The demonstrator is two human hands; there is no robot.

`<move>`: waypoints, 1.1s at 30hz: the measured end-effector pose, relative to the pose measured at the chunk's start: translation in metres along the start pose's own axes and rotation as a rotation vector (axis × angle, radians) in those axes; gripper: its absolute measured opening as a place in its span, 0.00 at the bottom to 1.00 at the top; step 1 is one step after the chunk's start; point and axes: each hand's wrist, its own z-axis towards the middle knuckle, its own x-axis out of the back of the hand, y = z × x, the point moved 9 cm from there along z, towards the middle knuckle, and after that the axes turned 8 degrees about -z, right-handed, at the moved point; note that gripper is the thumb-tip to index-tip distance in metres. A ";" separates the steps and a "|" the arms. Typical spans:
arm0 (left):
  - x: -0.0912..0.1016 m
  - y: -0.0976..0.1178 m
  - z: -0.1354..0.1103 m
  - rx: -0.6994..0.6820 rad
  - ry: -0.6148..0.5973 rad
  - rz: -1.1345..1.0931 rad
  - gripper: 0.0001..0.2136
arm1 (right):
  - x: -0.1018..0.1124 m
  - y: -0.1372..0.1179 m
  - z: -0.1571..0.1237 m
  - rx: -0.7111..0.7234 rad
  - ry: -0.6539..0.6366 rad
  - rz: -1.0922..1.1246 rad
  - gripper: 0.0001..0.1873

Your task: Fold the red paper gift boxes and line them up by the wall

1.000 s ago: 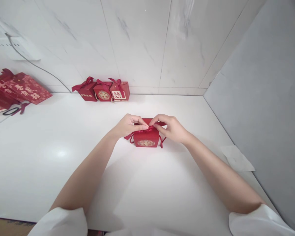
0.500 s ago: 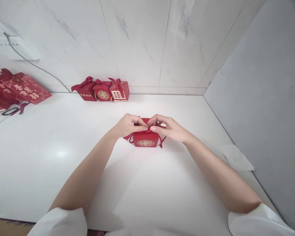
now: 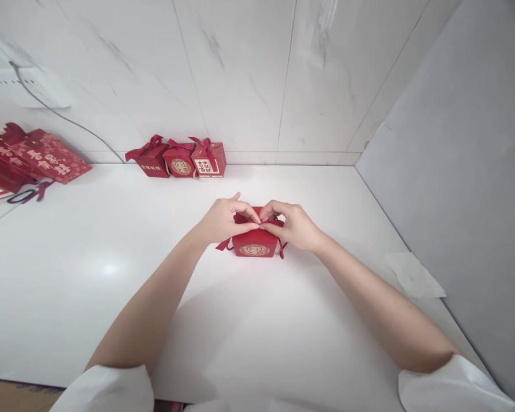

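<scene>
A red gift box (image 3: pixel 254 246) with a gold round emblem on its front stands on the white table. Over its top, my left hand (image 3: pixel 229 220) pinches a dark red ribbon (image 3: pixel 223 245) between thumb and forefinger. My right hand (image 3: pixel 294 224) pinches the same ribbon from the other side, its fingertips meeting those of the left. Loose ribbon and cord ends hang down at both sides of the box. The knot itself is mostly hidden under my fingers.
Three red boxes with bows (image 3: pixel 180 159) stand against the tiled wall. At the left are several larger red boxes (image 3: pixel 54 157) and black-handled scissors (image 3: pixel 21 195). A white tissue (image 3: pixel 414 274) lies by the right edge. A grey cable (image 3: pixel 68 119) runs along the wall.
Both hands have stayed over the box top; their fingertips have drawn closer together at the knot. The left little finger has lifted. The box has stayed put.
</scene>
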 end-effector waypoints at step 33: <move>-0.010 0.032 -0.015 -0.374 0.201 0.377 0.05 | -0.011 0.031 0.001 -0.276 -0.156 0.311 0.11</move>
